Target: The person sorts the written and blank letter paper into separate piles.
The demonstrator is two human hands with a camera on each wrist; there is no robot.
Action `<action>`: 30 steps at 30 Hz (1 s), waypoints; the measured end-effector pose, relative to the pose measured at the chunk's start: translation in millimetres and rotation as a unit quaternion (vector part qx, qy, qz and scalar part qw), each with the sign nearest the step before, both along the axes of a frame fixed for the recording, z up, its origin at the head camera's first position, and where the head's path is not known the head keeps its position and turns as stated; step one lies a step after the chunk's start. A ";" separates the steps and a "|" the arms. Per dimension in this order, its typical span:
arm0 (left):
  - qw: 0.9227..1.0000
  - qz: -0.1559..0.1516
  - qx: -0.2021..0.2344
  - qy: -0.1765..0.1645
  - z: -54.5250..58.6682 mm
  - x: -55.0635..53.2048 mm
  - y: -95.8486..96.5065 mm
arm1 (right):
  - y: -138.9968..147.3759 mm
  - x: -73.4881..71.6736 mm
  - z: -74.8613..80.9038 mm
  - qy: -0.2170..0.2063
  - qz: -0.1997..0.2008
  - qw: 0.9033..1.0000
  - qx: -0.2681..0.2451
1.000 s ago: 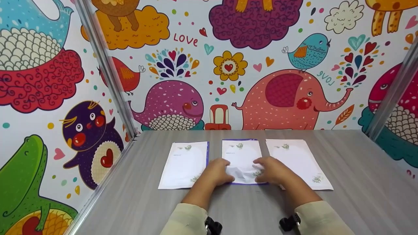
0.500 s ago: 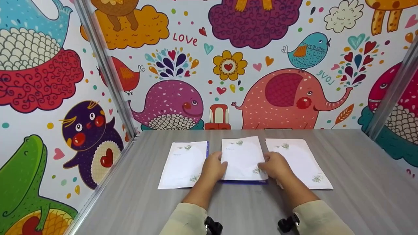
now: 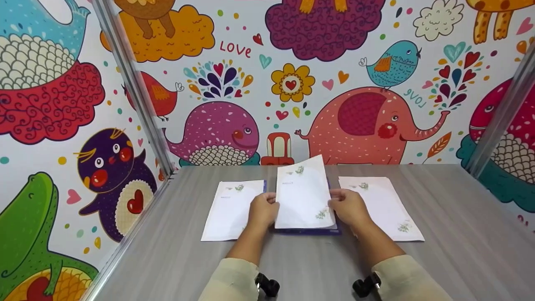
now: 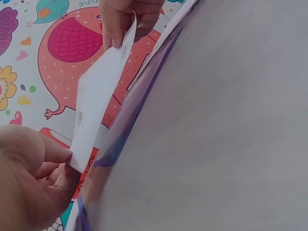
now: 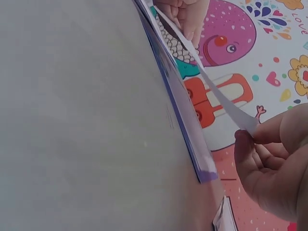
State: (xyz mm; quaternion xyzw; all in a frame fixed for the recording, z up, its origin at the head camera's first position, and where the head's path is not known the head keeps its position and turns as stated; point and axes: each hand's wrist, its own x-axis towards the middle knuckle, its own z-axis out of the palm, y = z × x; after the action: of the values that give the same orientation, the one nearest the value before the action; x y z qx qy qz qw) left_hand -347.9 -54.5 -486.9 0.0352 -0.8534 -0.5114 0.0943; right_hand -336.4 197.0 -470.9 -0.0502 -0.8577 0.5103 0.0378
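Both hands hold one white sheet of paper printed with small green plant pictures at its top and lower right. My left hand pinches its left edge between thumb and fingers; the left wrist view shows the thumb on the near face. On the opposite edge, my right hand pinches the paper, clearly seen in the right wrist view. The sheet is raised and tilted, its far right corner curling up. Below it lies a flat stack with a blue-purple border, mostly hidden by the sheet; both wrist views show a gap between them.
On the grey table, a similar white sheet with a blue edge lies to the left, partly behind the left hand. Another printed sheet lies to the right. A cartoon-printed wall with metal posts encloses the table.
The middle sheet, earlier wrinkled and low over the blue-purple stack, has come up off it and shifted slightly left. The hands went from its lower part to pinching its side edges.
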 end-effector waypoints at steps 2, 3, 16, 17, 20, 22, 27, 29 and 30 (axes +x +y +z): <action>1.000 0.005 0.009 0.000 1.6 0.3 -4.2 | -3.7 0.2 1.0 -0.007 0.004 1.000 -0.021; 1.000 0.007 0.014 0.000 2.3 0.5 -7.1 | -5.9 -0.1 1.4 -0.010 0.005 0.999 -0.031; 0.999 0.032 0.003 0.005 2.6 1.1 -84.7 | -65.6 3.1 2.8 -0.024 0.047 0.989 -0.137; 0.999 0.034 0.001 0.003 2.7 2.2 -91.3 | -72.1 3.3 2.1 -0.024 0.050 0.989 -0.139; 0.999 0.042 -0.003 -0.011 3.9 7.0 -109.4 | -90.6 3.2 0.5 -0.031 0.057 0.989 -0.135; 0.998 0.050 -0.006 -0.029 5.0 10.9 -120.4 | -101.8 3.2 -0.6 -0.040 0.060 0.989 -0.129; 0.996 0.060 -0.010 -0.063 5.9 20.9 -145.4 | -127.5 2.7 -6.0 -0.036 0.069 0.989 -0.128; 0.996 0.060 -0.011 -0.063 5.5 24.6 -155.3 | -136.4 3.5 -8.9 -0.024 0.077 0.988 -0.132; 0.996 0.060 -0.013 -0.063 5.1 26.5 -160.1 | -140.5 4.2 -10.2 -0.016 0.084 0.988 -0.132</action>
State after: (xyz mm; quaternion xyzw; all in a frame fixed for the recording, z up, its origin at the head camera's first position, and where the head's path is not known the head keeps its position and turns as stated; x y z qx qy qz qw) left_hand -321.4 -214.6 -481.8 0.1170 -0.8605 -0.4907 0.0716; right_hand -332.1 56.5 -481.1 0.0089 -0.7845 0.6195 -0.0260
